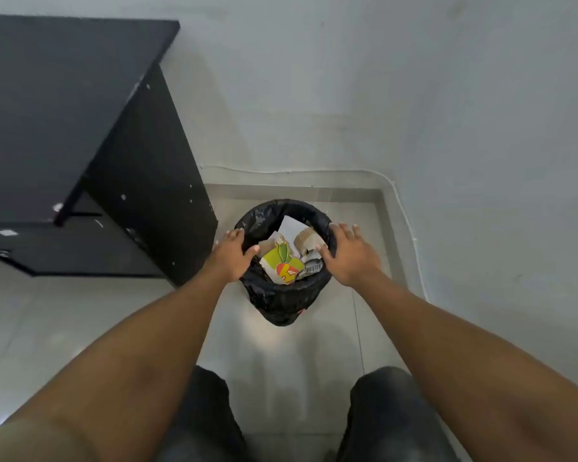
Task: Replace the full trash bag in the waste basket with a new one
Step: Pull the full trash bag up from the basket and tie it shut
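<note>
**Head view: both hands at the rim, full bag not yet freed**

Your black desk [64, 95] fills the left, its side panel just beside the waste basket [281, 316]. The basket stands near the far right corner of the floor [364, 201], close to the wall edge. Your left hand [229, 258] lies on the rim's left side, fingers spread and nearly straight, thumb reaching over the edge, gripping nothing. The full trash bag [264, 215] sits in the basket, its black film folded down over the outside. It is packed to the top with a printed carton [282, 261] and paper scraps. Your right hand [347, 258] mirrors the left on the rim's right side, fingers splayed, holding nothing.

You appear to be at the first step, freeing the bag. Next, pinch the folded film on both sides and peel it up off the rim. Gather the mouth before lifting so nothing spills.
</note>
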### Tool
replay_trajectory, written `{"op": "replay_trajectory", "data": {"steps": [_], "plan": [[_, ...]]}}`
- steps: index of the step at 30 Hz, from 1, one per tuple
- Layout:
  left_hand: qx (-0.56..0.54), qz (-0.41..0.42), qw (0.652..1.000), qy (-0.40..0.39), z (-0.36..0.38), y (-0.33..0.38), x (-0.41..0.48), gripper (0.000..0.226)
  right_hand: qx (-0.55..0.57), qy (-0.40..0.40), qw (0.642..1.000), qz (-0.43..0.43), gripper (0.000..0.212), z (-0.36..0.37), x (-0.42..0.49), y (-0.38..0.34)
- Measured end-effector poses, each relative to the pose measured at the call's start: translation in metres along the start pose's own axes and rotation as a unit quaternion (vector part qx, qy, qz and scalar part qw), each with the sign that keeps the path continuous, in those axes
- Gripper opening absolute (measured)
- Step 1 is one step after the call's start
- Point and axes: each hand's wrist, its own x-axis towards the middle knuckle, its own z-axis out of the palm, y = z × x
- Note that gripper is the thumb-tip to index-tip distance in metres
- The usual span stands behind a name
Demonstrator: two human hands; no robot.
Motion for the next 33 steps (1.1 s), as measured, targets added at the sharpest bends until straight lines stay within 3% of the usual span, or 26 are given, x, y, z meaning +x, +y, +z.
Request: {"op": "replay_trajectory", "data": {"steps": [4, 12, 21, 33], "plan": [[0.015, 0.000, 1.000, 0.015, 0.047, -0.022, 0.035, 0.070, -0.013, -0.009, 1.000, 0.012, 0.069, 0.063, 0.025, 0.022], [0.006, -0.005, 0.997, 0.080, 0.112, -0.054, 0.079, 0.072, -0.042, 0.067, 0.997, 0.019, 0.068, 0.144, 0.058, 0.047], [0.015, 0.025, 0.995, 0.094, 0.100, -0.068, 0.069, 0.083, -0.010, 0.050, 0.999, 0.002, 0.075, 0.152, 0.056, 0.049], [0.013, 0.007, 0.992, 0.122, 0.090, -0.078, 0.122, 0.075, -0.067, 0.060, 0.995, -0.033, 0.083, 0.159, 0.113, 0.043]]}}
